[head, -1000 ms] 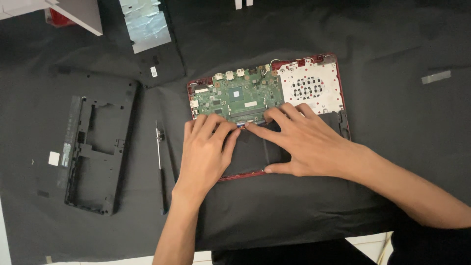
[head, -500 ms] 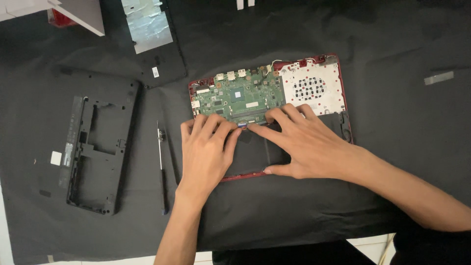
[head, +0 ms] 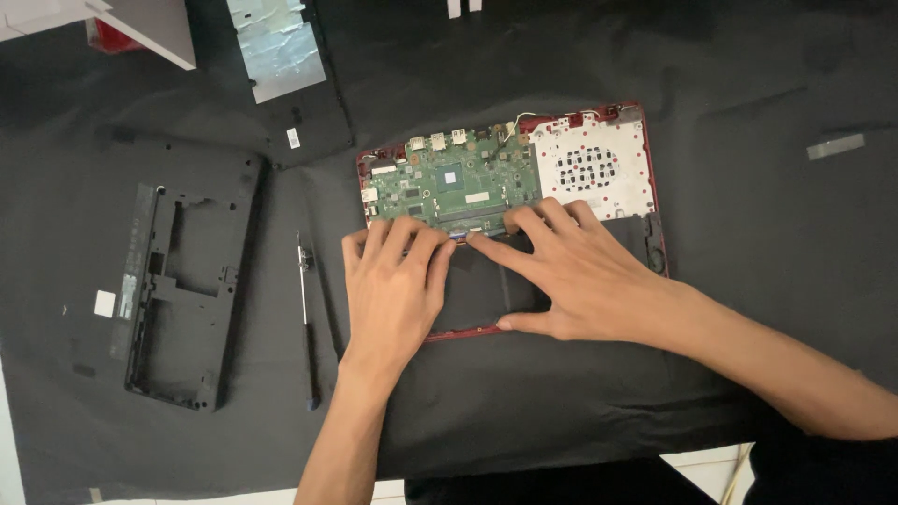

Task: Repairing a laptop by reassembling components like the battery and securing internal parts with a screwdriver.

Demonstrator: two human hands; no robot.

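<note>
Both hands lie flat and spread, gripping nothing. The left hand and right hand press their fingertips on the lower edge of the green circuit board, inside the red laptop shell at frame centre. Uneven pressure there could, I judge, bend the board or snap the small connector between the forefingers. A slip could scrape parts. A thin screwdriver lies left of centre, beside the black bottom cover on the dark cloth.

Both the left hand and the right hand are pressing fingertips along the green circuit board's lower edge inside the opened red laptop.
</note>
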